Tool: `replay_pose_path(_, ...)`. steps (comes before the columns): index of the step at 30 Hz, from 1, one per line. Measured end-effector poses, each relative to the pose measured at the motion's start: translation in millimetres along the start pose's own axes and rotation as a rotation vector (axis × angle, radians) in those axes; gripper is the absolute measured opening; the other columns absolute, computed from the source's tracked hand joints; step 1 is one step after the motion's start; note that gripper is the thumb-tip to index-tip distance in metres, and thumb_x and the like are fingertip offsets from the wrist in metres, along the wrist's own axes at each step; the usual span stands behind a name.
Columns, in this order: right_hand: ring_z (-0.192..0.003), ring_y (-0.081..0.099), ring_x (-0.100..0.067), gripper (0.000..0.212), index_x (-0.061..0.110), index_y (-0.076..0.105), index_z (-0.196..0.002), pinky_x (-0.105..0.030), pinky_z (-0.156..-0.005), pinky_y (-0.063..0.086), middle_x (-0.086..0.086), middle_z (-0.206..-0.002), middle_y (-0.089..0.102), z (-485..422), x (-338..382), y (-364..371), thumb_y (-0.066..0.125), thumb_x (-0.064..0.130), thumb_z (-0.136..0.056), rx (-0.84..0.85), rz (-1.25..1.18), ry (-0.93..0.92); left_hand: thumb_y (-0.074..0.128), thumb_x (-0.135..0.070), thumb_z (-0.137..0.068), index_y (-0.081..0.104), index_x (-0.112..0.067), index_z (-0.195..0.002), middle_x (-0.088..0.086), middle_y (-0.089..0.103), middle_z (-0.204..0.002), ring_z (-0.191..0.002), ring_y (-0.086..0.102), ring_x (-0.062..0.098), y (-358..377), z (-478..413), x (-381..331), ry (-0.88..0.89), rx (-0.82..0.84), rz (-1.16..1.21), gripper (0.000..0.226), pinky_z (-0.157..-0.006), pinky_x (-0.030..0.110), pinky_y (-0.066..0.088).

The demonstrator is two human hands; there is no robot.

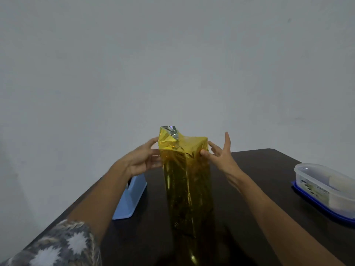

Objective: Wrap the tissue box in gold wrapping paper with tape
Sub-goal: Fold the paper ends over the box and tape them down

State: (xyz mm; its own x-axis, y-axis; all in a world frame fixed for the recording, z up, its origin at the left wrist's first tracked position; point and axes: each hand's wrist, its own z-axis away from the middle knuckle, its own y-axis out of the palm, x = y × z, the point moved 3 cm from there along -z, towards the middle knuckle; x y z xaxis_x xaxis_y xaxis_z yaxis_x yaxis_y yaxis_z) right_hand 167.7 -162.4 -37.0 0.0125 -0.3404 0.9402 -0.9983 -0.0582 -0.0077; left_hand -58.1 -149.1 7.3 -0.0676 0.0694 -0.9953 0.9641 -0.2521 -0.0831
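Against a bare grey wall (172, 54), the gold-wrapped tissue box (187, 179) stands on end on the dark surface (259, 169), left hand (143, 161) and right hand (221, 156) touching its top with loosely straight fingers, gripping nothing, so the loose flap (169, 132) may spring open.

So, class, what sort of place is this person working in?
Probably a room at home: a dark table against a bare pale wall, with a blue tape dispenser and a plastic food container on it.
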Motion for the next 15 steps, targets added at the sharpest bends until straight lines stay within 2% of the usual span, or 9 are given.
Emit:
replay_pose_path(2,-0.14,0.027,-0.023,0.119,0.033,-0.019,-0.146,-0.043,-0.111,0.022,-0.004,-0.153,0.029,-0.5,-6.7,5.4,0.065,0.05,-0.064,-0.023,-0.001,0.067,0.057,-0.006,-0.09,0.047,-0.021,-0.131,0.001,0.072,-0.087,-0.073,0.069,0.013,4.1,2.0,17.7,0.032,0.089,0.037,0.044,-0.069,0.031,0.056)
replay_pose_path(4,-0.138,0.031,-0.027,0.106,0.027,-0.014,-0.148,-0.044,-0.109,0.028,-0.009,-0.15,0.03,-4.9,-20.3,7.9,0.061,0.047,-0.076,-0.031,-0.01,0.142,0.076,-0.032,-0.075,0.047,-0.027,-0.133,0.0,0.069,-0.109,-0.099,0.066,0.015,14.1,2.7,26.7,0.062,0.147,-0.046,0.065,-0.089,0.043,0.049)
replay_pose_path(6,-0.128,0.044,-0.029,0.069,0.021,0.013,-0.149,-0.036,-0.096,0.043,-0.009,-0.136,0.044,-8.4,-32.1,9.3,0.054,0.03,-0.094,-0.015,-0.003,0.157,0.088,-0.049,-0.05,0.055,-0.023,-0.123,0.001,0.068,-0.114,-0.107,0.063,0.019,28.3,3.8,32.0,0.082,0.152,-0.021,0.085,-0.091,0.046,0.05)
replay_pose_path(7,-0.117,0.055,-0.028,0.045,0.016,0.036,-0.14,-0.031,-0.085,0.051,-0.009,-0.125,0.055,-8.6,-36.4,8.2,0.048,0.025,-0.097,-0.008,-0.01,0.137,0.09,-0.05,-0.041,0.06,-0.016,-0.116,0.004,0.071,-0.107,-0.102,0.066,0.021,34.9,4.2,33.8,0.095,0.125,0.041,0.087,-0.086,0.044,0.053)
replay_pose_path(8,-0.102,0.063,-0.026,0.028,0.011,0.055,-0.122,-0.026,-0.073,0.054,-0.008,-0.107,0.064,-6.3,-37.2,6.5,0.044,0.022,-0.099,-0.03,-0.021,0.105,0.091,-0.049,-0.038,0.063,-0.011,-0.109,0.007,0.072,-0.1,-0.096,0.069,0.023,43.1,7.0,33.4,0.114,0.078,0.078,0.086,-0.08,0.042,0.056)
replay_pose_path(9,-0.088,0.066,-0.023,0.027,0.009,0.064,-0.104,-0.025,-0.065,0.055,-0.007,-0.091,0.068,-3.7,-33.1,5.8,0.043,0.023,-0.099,-0.081,-0.045,0.082,0.091,-0.05,-0.039,0.064,-0.008,-0.106,0.008,0.073,-0.097,-0.093,0.069,0.025,48.9,9.2,33.0,0.136,0.01,0.086,0.083,-0.078,0.043,0.057)
replay_pose_path(10,-0.08,0.068,-0.022,0.033,0.009,0.067,-0.094,-0.025,-0.063,0.054,-0.006,-0.083,0.069,-1.4,-26.1,4.8,0.042,0.031,-0.099,-0.153,-0.085,0.071,0.089,-0.05,-0.043,0.064,-0.009,-0.105,0.008,0.073,-0.095,-0.093,0.069,0.025,54.3,12.7,31.9,0.161,-0.07,0.065,0.079,-0.08,0.045,0.057)
replay_pose_path(12,-0.079,0.07,-0.015,0.056,0.013,0.068,-0.097,-0.022,-0.061,0.054,-0.005,-0.086,0.071,0.5,-13.4,3.5,0.039,0.06,-0.089,-0.212,-0.148,0.021,0.083,-0.047,-0.051,0.063,-0.013,-0.106,0.004,0.072,-0.095,-0.09,0.069,0.018,59.8,16.2,31.3,0.215,-0.217,0.022,0.069,-0.081,0.039,0.057)
replay_pose_path(15,-0.091,0.069,-0.009,0.097,0.018,0.057,-0.12,-0.016,-0.064,0.052,0.0,-0.105,0.069,10.5,4.2,5.8,0.053,0.088,-0.052,-0.064,-0.052,-0.116,0.078,-0.046,-0.059,0.051,-0.019,-0.12,-0.003,0.066,-0.105,-0.091,0.065,0.007,67.3,21.0,26.6,0.283,-0.299,-0.018,0.072,-0.071,0.021,0.054)
